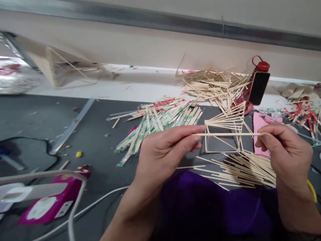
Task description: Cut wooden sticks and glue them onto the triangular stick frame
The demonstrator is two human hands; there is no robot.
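Above the dark table (100,140), we see the left hand (163,150) and the right hand (286,147) holding one wooden stick (228,134) between them. The stick lies level, well clear of the tabletop. The left hand pinches its left end between thumb and forefinger. The right hand closes its fingertips narrowly on the right end, with the other fingers curled under.

Just behind the stick in our view stands a stick frame (227,117), a small open box of thin sticks with a fan of slanted sticks along its top. Whether the stick touches the frame we cannot tell. Below the frame, near the right hand, a loose pile of bare sticks (250,165) lies fanned out on the table.

To the left of the frame we find a spread of wrapped chopsticks (160,118) in green and red printed sleeves. Farther back lies a heap of sticks (215,85), and beside it a red-capped bottle (260,65) with a dark rectangle leaning against it. A pink sheet (259,124) lies flat under the right hand's side of the frame. A purple cloth (200,201) fills the near edge between the forearms, and a pink power strip (47,207) sits at the lower left.
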